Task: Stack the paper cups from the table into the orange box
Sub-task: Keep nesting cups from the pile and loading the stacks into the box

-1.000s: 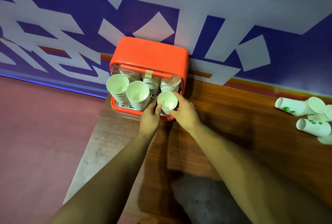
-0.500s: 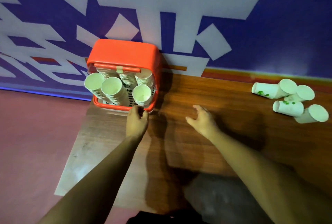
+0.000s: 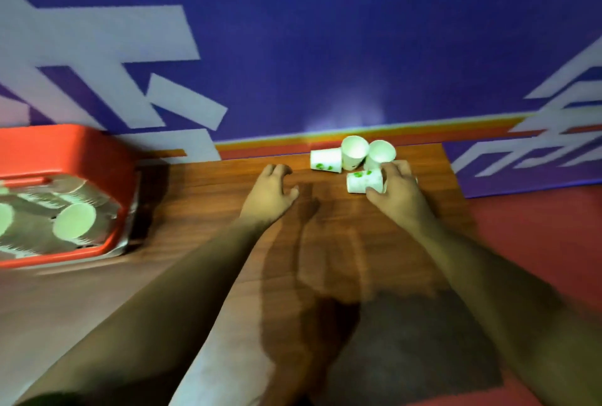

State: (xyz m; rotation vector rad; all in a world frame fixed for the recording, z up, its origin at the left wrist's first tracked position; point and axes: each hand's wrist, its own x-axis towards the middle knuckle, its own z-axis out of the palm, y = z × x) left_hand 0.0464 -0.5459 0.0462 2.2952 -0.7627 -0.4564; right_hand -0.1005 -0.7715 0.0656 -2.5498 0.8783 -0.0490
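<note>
Several white paper cups with green prints lie in a cluster at the table's far edge: one on its side (image 3: 325, 160) and two with their mouths toward me (image 3: 354, 150) (image 3: 380, 152). My right hand (image 3: 395, 188) has thumb and fingers curled round the nearest lying cup (image 3: 362, 180). To its left, my left hand (image 3: 270, 190) hovers over the wood, fingers loosely curled, holding nothing. The orange box (image 3: 65, 151) stands at the far left, blurred, with stacks of cups (image 3: 74, 220) inside.
The wooden table (image 3: 208, 197) runs against a blue wall with white shapes (image 3: 325, 47). The table's right edge drops to a red floor (image 3: 537, 242). A dark shadow covers the near part of the table.
The view swung right, away from the box. My right hand moved from the bare table middle to the cup cluster and closed on a cup. My left hand left the box rim and followed.
</note>
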